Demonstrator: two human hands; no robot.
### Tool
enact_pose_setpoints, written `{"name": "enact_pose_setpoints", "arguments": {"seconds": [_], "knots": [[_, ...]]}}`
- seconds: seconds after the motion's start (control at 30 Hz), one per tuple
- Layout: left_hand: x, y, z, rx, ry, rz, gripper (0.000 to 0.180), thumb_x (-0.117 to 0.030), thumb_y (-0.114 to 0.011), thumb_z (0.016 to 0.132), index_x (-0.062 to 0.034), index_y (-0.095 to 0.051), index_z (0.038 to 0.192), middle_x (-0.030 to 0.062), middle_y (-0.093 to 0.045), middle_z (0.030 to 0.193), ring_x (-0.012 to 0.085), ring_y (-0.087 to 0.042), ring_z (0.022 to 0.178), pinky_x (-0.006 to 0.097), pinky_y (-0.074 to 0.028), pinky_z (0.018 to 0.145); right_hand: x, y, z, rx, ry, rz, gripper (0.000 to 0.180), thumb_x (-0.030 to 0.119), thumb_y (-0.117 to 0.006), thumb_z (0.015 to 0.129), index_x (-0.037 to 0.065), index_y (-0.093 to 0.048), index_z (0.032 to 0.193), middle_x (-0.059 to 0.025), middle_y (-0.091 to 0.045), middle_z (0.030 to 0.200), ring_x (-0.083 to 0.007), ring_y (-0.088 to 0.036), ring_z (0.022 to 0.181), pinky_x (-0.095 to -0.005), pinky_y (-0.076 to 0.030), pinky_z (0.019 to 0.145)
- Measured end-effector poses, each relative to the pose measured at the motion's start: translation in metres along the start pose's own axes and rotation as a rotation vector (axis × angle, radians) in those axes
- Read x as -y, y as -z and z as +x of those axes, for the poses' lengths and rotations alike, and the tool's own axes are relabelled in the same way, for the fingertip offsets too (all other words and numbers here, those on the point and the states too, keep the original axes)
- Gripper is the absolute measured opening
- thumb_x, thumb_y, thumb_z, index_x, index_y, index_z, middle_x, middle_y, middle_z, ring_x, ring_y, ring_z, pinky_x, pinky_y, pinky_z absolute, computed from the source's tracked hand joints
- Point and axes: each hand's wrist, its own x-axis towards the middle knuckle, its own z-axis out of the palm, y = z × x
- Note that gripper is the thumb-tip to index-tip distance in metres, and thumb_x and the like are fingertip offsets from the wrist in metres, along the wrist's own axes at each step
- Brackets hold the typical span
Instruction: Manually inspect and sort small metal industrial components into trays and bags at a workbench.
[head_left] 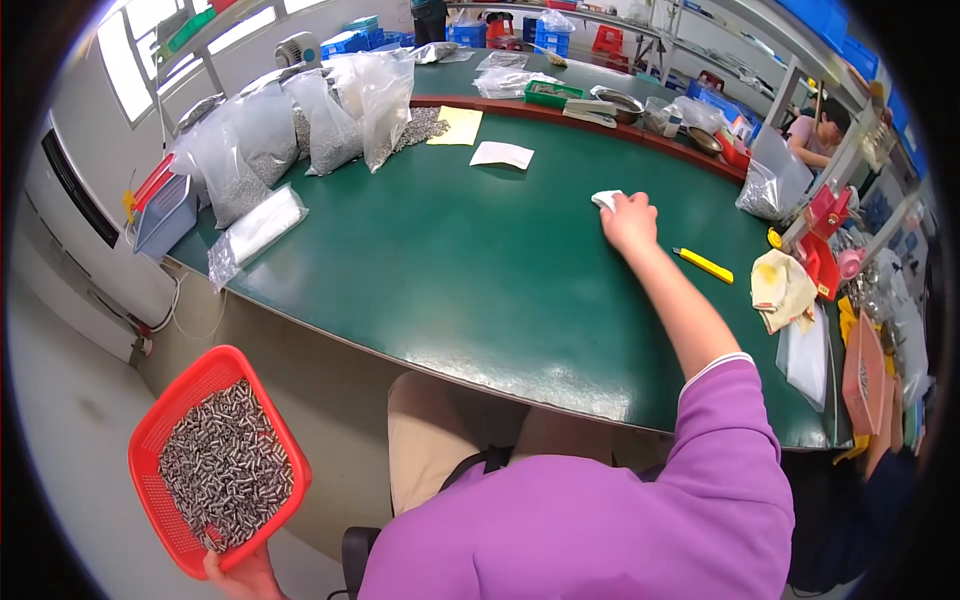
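At the lower left, beside the table, my left hand [245, 575] grips the near rim of a red plastic basket [297, 470]. Many small, shiny metal pins [225, 455] lie in the basket, which is tilted a little. My right arm reaches out over the green table [450, 265]. There my right hand [633, 225] is closed on a crumpled white wipe [606, 199], pressed near the tabletop; whether it is paper or cloth I cannot tell. A yellow utility knife [705, 265] lies to the right of that hand.
Clear bags of metal parts [265, 140] stand at the far left, near a grey-blue bin [166, 217]. A white paper slip [502, 155] and yellow sheet [456, 126] lie at the back. A stained cloth [782, 288] is at the right, with another person's arm [882, 440] beyond.
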Motion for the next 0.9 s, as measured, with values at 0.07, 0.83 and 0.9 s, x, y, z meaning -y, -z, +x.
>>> {"name": "enact_pose_setpoints", "arguments": {"seconds": [0.07, 0.83, 0.9], "knots": [[-0.001, 0.003, 0.002, -0.026, -0.022, -0.003, 0.059, -0.02, -0.05, 0.085, 0.0007, -0.029, 0.137, 0.0194, -0.04, 0.136, 0.0401, -0.043, 0.121, 0.059, -0.04, 0.099, 0.036, -0.02, -0.024, 0.013, 0.17, 0.048, 0.031, 0.025, -0.057, 0.081, 0.006, -0.063, 0.104, -0.0192, -0.052, 0.11, -0.0373, -0.051, 0.096, -0.0443, -0.052, 0.075], [-0.012, 0.0, 0.012, -0.104, -0.139, 0.007, 0.058, -0.02, -0.05, 0.086, -0.0027, -0.03, 0.137, 0.0167, -0.043, 0.134, 0.0353, -0.047, 0.118, 0.057, -0.045, 0.094, 0.33, -0.053, -0.13, 0.294, 0.83, 0.876, 0.018, 0.016, -0.051, 0.084, 0.0, -0.06, 0.089, -0.0192, -0.057, 0.095, -0.0374, -0.059, 0.081, -0.0464, -0.05, 0.075], [-0.011, -0.004, 0.017, -0.103, -0.116, -0.018, 0.058, -0.021, -0.05, 0.085, -0.0027, -0.03, 0.137, 0.0164, -0.044, 0.134, 0.0345, -0.047, 0.118, 0.057, -0.045, 0.094, 0.351, -0.026, -0.185, 0.546, 1.423, 1.019, 0.008, 0.012, -0.06, 0.077, 0.009, -0.064, 0.083, -0.0184, -0.056, 0.094, -0.0339, -0.055, 0.088, -0.0425, -0.048, 0.078]]}}
